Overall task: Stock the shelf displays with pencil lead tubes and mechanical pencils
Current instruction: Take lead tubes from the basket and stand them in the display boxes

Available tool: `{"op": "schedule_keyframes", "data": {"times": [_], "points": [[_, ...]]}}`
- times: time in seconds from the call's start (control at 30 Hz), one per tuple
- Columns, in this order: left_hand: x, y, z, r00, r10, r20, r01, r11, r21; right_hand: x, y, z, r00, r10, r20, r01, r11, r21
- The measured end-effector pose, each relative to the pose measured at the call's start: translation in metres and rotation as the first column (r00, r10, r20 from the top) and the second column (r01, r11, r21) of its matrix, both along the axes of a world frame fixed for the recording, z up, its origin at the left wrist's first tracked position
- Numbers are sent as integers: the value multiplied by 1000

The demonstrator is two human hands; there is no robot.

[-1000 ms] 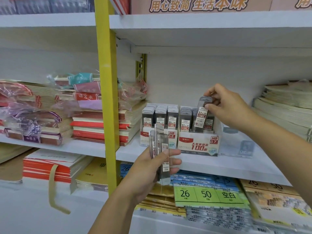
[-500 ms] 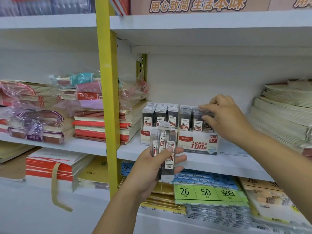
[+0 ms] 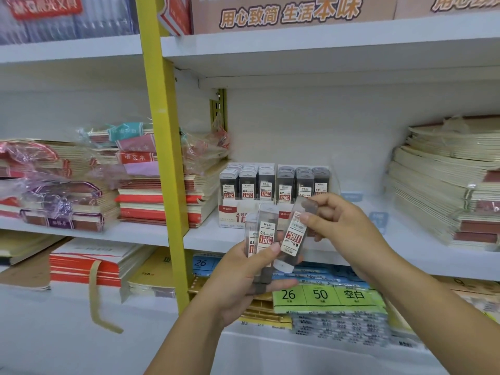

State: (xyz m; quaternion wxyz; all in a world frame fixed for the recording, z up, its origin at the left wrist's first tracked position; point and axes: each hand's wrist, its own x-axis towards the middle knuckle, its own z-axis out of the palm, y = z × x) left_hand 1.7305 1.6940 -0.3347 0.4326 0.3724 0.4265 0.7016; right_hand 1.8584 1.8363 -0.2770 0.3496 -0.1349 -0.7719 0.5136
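A white display box (image 3: pixel 273 182) on the middle shelf (image 3: pixel 151 234) holds rows of upright grey pencil lead tubes, marked 0.5 on the left and 0.7 on the right. In front of it my left hand (image 3: pixel 238 282) grips a small bunch of lead tubes (image 3: pixel 263 239) upright, thumb across their labels. My right hand (image 3: pixel 343 228) pinches one more lead tube (image 3: pixel 293 236), tilted with its label upside down, right beside the bunch.
Stacks of red and cream notebooks (image 3: pixel 159 196), some in plastic wrap, lie left of the box past a yellow upright post (image 3: pixel 162 147). Cream notebook piles (image 3: pixel 443 190) fill the right of the shelf. Green price labels (image 3: pixel 322 295) and packs lie on the shelf below.
My right hand has come away from the 0.7 rows of the box and down to my left hand, and now pinches a tube beside the bunch. My left hand stayed about where it was.
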Motion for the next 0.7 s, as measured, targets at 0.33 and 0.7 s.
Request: {"op": "schedule_keyframes", "data": {"times": [0.33, 0.7], "points": [[-5, -4, -1, 977, 204, -59, -208, 974, -86, 17, -2, -4, 998, 23, 57, -29, 994, 105], [-6, -6, 4, 896, 420, -147, -427, 904, -18, 0, -14, -5, 939, 112, 324, -184, 962, 201]]}}
